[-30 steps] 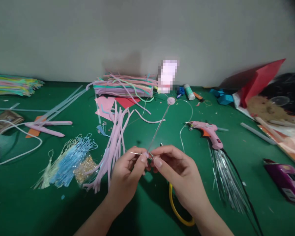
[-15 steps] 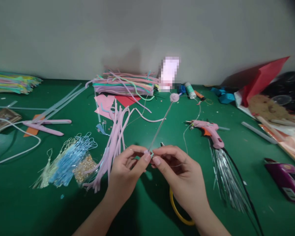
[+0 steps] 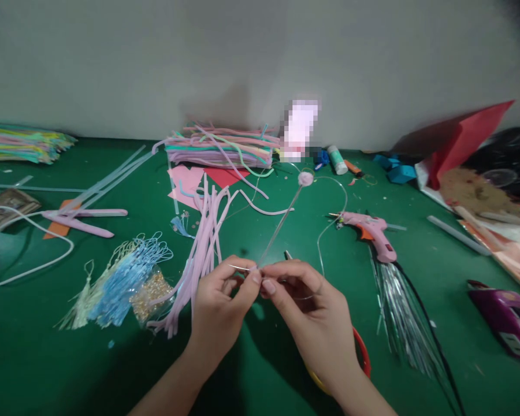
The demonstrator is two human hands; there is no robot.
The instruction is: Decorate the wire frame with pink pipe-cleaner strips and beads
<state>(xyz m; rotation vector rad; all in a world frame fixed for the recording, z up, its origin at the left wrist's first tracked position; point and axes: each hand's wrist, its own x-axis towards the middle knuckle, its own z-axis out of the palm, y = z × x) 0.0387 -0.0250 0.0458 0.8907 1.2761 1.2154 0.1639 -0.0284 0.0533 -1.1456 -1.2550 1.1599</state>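
My left hand (image 3: pixel 225 306) is closed in a pinch at the lower end of a thin silvery stem (image 3: pixel 281 222), with a small pale pink piece at the fingertips. A fuzzy pink ball (image 3: pixel 305 178) tops the stem, which leans away to the right. Fingertip to fingertip with it, my right hand (image 3: pixel 314 306) pinches too. A thin clear or silvery wire (image 3: pixel 345 199) runs out of the right hand and curves up past the ball; a short end sticks out over my left index finger. What exactly sits between the right fingertips is hidden. Scissors with red-and-yellow handles (image 3: pixel 364 349) lie under my right hand.
Pink pipe cleaners (image 3: pixel 205 242) lie beside my left hand, near blue tassels (image 3: pixel 127 289) and a bag of gold beads (image 3: pixel 151 296). A pink glue gun (image 3: pixel 368 228) and silver strips (image 3: pixel 401 312) lie right. A pink flat iron (image 3: pixel 82 219) is at left; more pipe cleaners (image 3: pixel 219 153) behind.
My right hand has shifted slightly left and in against the left fingertips. The ball has dipped a little, the wire loop has moved, and more of the scissors' red handle shows.
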